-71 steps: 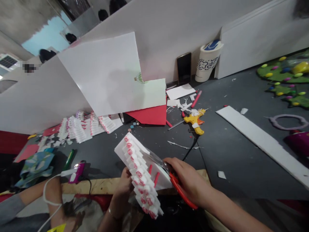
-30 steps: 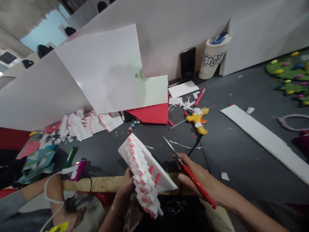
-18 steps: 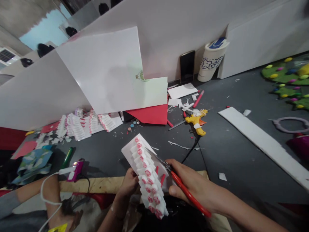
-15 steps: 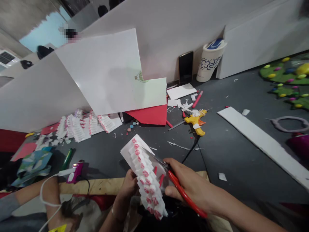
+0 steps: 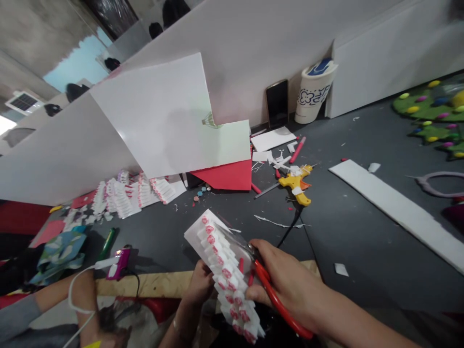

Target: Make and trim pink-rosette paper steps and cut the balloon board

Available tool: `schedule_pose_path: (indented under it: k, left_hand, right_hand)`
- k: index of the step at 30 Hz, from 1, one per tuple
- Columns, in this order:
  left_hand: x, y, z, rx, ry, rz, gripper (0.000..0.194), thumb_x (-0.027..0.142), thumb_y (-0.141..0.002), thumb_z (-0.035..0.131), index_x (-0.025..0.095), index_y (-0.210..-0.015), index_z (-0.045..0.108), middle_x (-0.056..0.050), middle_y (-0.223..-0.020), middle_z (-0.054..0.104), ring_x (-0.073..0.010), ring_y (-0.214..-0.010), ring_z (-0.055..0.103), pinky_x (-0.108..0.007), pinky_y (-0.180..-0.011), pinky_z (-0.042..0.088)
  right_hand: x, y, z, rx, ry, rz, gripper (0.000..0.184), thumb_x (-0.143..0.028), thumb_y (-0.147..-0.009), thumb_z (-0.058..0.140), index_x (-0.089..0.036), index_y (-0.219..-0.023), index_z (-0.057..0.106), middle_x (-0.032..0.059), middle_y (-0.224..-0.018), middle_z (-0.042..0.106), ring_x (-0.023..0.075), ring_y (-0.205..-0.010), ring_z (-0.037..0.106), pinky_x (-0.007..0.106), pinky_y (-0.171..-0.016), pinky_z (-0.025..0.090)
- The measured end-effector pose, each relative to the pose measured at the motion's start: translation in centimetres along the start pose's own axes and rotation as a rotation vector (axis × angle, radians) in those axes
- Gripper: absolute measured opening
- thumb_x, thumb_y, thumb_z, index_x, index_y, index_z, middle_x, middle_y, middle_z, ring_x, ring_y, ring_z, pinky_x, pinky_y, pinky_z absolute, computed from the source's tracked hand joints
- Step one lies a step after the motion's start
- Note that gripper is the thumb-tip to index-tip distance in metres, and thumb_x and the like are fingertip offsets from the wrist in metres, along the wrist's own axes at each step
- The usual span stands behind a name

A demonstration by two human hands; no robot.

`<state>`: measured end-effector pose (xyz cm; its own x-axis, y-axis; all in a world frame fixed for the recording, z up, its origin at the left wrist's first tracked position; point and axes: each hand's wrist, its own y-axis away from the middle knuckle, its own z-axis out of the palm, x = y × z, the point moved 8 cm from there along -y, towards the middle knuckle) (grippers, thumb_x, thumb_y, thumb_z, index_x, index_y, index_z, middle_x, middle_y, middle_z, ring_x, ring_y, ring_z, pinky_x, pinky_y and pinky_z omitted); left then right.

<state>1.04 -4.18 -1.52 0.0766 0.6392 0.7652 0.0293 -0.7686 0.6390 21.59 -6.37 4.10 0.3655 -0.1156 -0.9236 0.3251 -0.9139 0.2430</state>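
The left hand (image 5: 198,285) grasps a white foam board (image 5: 194,237) from below; the right hand (image 5: 286,285) clenches red scissors (image 5: 279,309), blades along the board's edge, with open dark floor (image 5: 326,232) beyond it.

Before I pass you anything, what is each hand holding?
Left hand: closed, holding white foam board with red-marked pieces.
Right hand: closed on red-handled scissors.

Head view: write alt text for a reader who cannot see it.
A person's right hand holds red-handled scissors against a white foam board lined with folded white-and-red paper pieces, which the left hand supports. Beyond lie a dark work surface, white offcuts and a yellow glue gun.
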Motion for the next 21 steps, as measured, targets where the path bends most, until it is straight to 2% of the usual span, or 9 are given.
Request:
schedule_pose_path:
  k: [4,9,12,15,18,21]
  left_hand:
    - [0.6,-0.5,-0.2,-0.010,-0.073,0.118,0.025,0.018,-0.042,0.086,0.017,-0.058,0.067,0.000,-0.055,0.065,-0.0139,-0.051,0.053,-0.024,-0.051,0.045]
    - [-0.2,-0.4,-0.2,-0.025,-0.089,0.077,0.024,0.025,-0.045,0.086,0.015,-0.059,0.069,-0.002,-0.057,0.066,-0.0155,-0.055,0.054,-0.027,-0.056,0.047]
    - [-0.8,-0.5,-0.5,-0.009,-0.091,0.059,0.026,0.029,-0.048,0.086,0.015,-0.062,0.070,-0.002,-0.059,0.066,-0.0177,-0.059,0.056,-0.028,-0.060,0.048]
    - [-1.1,-0.8,-0.5,-0.045,-0.075,0.060,0.029,0.030,-0.045,0.089,0.016,-0.059,0.067,0.000,-0.052,0.061,-0.0159,-0.055,0.053,-0.030,-0.060,0.049]
    - [-1.1,-1.0,-0.4,-0.075,-0.062,0.061,0.032,0.029,-0.042,0.090,0.016,-0.054,0.063,0.001,-0.049,0.058,-0.0147,-0.052,0.050,-0.030,-0.059,0.049]
    - [-1.0,-1.1,-0.4,-0.039,-0.046,0.055,0.032,0.030,-0.041,0.090,0.016,-0.054,0.064,0.000,-0.050,0.059,-0.0164,-0.054,0.053,-0.029,-0.058,0.048]
  right_hand:
    - [0.4,-0.3,0.5,0.012,0.087,-0.003,0.058,-0.057,-0.082,0.065,-0.016,-0.119,0.050,0.0146,-0.105,0.066,0.0287,-0.091,0.066,0.037,-0.077,0.048]
    - [0.9,-0.7,0.7,0.051,0.156,-0.040,0.057,-0.058,-0.079,0.067,-0.017,-0.115,0.053,0.0120,-0.094,0.071,0.0276,-0.082,0.069,0.034,-0.069,0.047]
    - [1.4,-0.8,1.0,0.027,0.190,-0.005,0.055,-0.060,-0.079,0.066,-0.018,-0.112,0.054,0.0120,-0.093,0.072,0.0293,-0.083,0.070,0.034,-0.068,0.047]
    - [1.8,-0.9,1.3,0.011,0.201,0.032,0.050,-0.058,-0.082,0.064,-0.019,-0.111,0.054,0.0100,-0.088,0.073,0.0281,-0.080,0.071,0.031,-0.064,0.046]
    - [2.1,-0.9,1.3,-0.005,0.171,0.039,0.044,-0.058,-0.084,0.062,-0.020,-0.104,0.054,0.0090,-0.085,0.072,0.0262,-0.076,0.071,0.030,-0.063,0.045]
    - [1.9,-0.8,0.7,-0.006,0.081,0.006,0.046,-0.061,-0.084,0.060,-0.020,-0.104,0.053,0.0073,-0.086,0.071,0.0234,-0.075,0.068,0.030,-0.065,0.046]
